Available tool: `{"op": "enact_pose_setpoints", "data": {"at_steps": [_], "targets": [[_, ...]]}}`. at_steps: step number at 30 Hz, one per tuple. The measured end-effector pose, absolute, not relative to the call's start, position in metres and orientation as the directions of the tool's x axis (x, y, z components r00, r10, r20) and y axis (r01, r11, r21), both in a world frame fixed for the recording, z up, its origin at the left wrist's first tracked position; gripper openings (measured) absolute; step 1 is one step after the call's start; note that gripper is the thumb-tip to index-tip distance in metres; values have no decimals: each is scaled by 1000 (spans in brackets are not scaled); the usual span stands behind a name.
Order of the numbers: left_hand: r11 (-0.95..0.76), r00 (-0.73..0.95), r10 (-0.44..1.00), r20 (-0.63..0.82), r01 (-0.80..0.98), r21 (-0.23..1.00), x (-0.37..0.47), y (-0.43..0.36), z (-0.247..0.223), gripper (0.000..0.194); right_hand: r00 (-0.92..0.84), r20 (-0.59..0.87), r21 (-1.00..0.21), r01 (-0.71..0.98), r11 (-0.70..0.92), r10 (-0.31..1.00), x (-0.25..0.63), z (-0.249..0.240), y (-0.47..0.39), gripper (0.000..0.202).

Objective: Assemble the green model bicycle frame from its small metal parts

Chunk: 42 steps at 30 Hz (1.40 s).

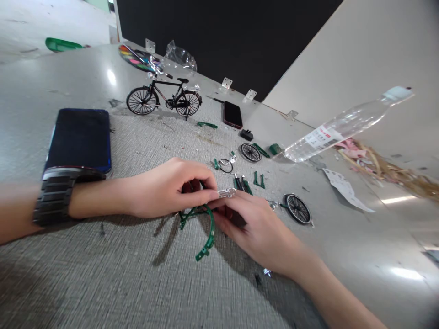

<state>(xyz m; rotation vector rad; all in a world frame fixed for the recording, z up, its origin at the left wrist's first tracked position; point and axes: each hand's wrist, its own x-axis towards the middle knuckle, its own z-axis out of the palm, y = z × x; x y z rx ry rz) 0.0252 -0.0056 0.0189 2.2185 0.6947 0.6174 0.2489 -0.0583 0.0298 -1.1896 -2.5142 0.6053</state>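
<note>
My left hand [174, 187], with a dark watch on its wrist, is closed around a green model bicycle frame [210, 233]. A curved green part of that frame hangs below the fingers. Between the two hands is a small silver rack [226, 193], pinched by the left thumb and touched by the fingers of my right hand [254, 219]. The right fingertips are partly hidden behind the frame and the rack. Beyond the hands lie a loose spoked wheel [251, 152], dark and green rods [242, 183] and a pair of green forked pieces [259, 179].
An assembled black model bicycle [168, 97] stands at the back. A large phone [80, 139] lies at the left, a smaller phone [232, 114] farther off. At the right are another wheel [298, 209], a clear bottle [346, 125] and a torn paper [345, 188].
</note>
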Motion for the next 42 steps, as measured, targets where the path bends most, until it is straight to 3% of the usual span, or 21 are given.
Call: {"op": "enact_pose_setpoints", "data": {"at_steps": [42], "targets": [[-603,733,643,221,307,736,26,-6,19,24,-614,76,-471,672,571,786,249,31,-58,12]]}}
